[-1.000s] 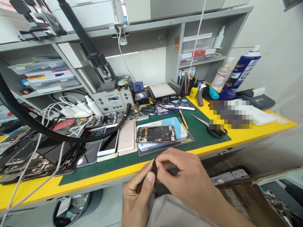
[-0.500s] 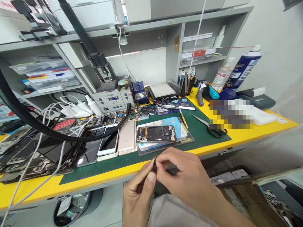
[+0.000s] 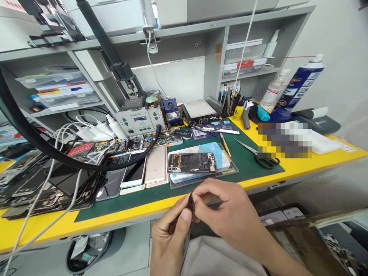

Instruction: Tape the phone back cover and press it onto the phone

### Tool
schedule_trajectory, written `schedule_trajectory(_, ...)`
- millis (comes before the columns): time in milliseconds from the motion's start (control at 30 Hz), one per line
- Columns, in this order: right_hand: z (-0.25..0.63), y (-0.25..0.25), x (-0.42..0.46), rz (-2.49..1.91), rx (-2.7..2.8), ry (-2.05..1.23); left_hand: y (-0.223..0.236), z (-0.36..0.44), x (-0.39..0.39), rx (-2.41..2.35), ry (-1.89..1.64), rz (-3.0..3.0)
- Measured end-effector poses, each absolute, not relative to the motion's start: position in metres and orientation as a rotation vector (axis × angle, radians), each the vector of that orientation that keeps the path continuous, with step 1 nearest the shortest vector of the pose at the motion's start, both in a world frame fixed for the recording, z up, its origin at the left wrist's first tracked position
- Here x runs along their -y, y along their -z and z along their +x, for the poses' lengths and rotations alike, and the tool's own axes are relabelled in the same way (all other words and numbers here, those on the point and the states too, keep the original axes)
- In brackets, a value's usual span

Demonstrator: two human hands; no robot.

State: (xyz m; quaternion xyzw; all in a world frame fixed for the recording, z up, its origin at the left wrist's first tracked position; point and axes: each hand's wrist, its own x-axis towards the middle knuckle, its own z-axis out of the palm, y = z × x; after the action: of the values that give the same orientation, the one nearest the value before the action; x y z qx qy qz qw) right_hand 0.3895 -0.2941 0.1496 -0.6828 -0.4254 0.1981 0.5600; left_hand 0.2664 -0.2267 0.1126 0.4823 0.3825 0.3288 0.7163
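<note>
In front of the bench edge, my left hand [image 3: 172,234] and my right hand [image 3: 222,209] meet at the fingertips. Pinched between them is a small dark brown strip [image 3: 191,200], mostly covered by the fingers; its exact kind cannot be made out. Thumb and forefinger of each hand close on it. Beyond the hands lies an opened phone [image 3: 192,163], its inside and an orange flex cable showing. The phone rests on a light blue and white box [image 3: 222,155], which sits on a grey perforated plate [image 3: 234,171].
Scissors [image 3: 266,159] lie to the right on the green mat [image 3: 247,168]. Left of the opened phone are a gold phone back [image 3: 156,164], a white phone [image 3: 133,170] and stacked phone parts [image 3: 57,191]. A black hose [image 3: 83,165] arcs over them. Below stands a bin [image 3: 89,249].
The view has shifted slightly, so the bench items appear a little further right. My fingers stay pinched on the dark strip, and slightly more of it shows between them.
</note>
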Motion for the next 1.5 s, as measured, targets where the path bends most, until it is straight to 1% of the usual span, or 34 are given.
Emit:
schedule_trajectory(267,0.392,-0.156,0.293,-1.587,0.838,-0.726,-0.113,0.267,0.223,-0.744,-0.688,0.969)
schedule_trajectory(367,0.393,-0.156,0.294,-1.583,0.810,-0.773,-0.113,0.267,0.223,-0.718,-0.671,0.924)
schedule_trajectory(800,0.388,-0.152,0.296,-1.580,0.715,-0.785,-0.110,0.267,0.228,-0.757,-0.689,0.972)
schedule_trajectory(1267,0.390,-0.153,0.302,-1.578,0.887,-0.736,-0.111,0.268,0.231,-0.811,-0.767,1.089)
schedule_trajectory(1367,0.388,-0.156,0.302,-1.593,0.875,-0.728,-0.105,0.266,0.228,-0.755,-0.709,0.999)
schedule_trajectory(1500,0.386,-0.155,0.309,-1.655,0.804,-0.728,-0.105,0.262,0.224,-0.620,-0.560,0.715)
